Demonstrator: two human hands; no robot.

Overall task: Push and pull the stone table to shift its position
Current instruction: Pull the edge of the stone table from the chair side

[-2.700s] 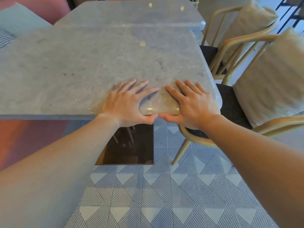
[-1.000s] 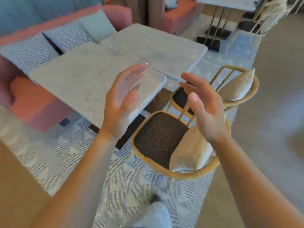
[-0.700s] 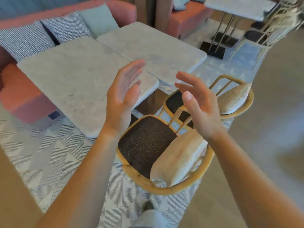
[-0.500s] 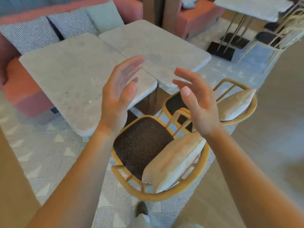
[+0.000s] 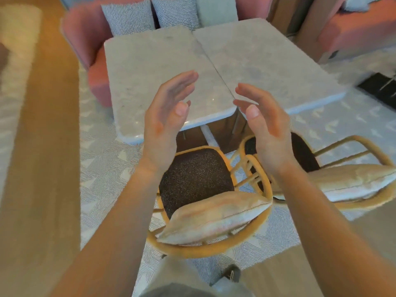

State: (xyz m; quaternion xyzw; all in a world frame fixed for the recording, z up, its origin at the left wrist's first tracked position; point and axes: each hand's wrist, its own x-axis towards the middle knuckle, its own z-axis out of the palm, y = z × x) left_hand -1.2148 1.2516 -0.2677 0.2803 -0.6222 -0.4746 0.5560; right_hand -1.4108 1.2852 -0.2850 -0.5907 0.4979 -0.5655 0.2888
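Note:
Two grey stone tables stand side by side ahead of me, the left one (image 5: pixel 150 67) and the right one (image 5: pixel 267 58), with a thin seam between them. My left hand (image 5: pixel 167 118) and my right hand (image 5: pixel 265 125) are raised in the air in front of me, palms facing each other, fingers apart and holding nothing. Both hands hover well short of the tables' near edge and touch neither table. They hang above two chairs.
Two wooden chairs with dark seats and beige cushions, one (image 5: pixel 199 185) below my hands and one (image 5: pixel 321 168) to the right, stand between me and the tables. A pink sofa (image 5: pixel 85 39) with checked pillows lies behind. A patterned rug (image 5: pixel 102 159) covers the floor; my shoe (image 5: pixel 230 274) shows below.
My hands left the table edge and rose into the air. I have stepped back and around, so both tables now lie straight ahead with the chairs between us.

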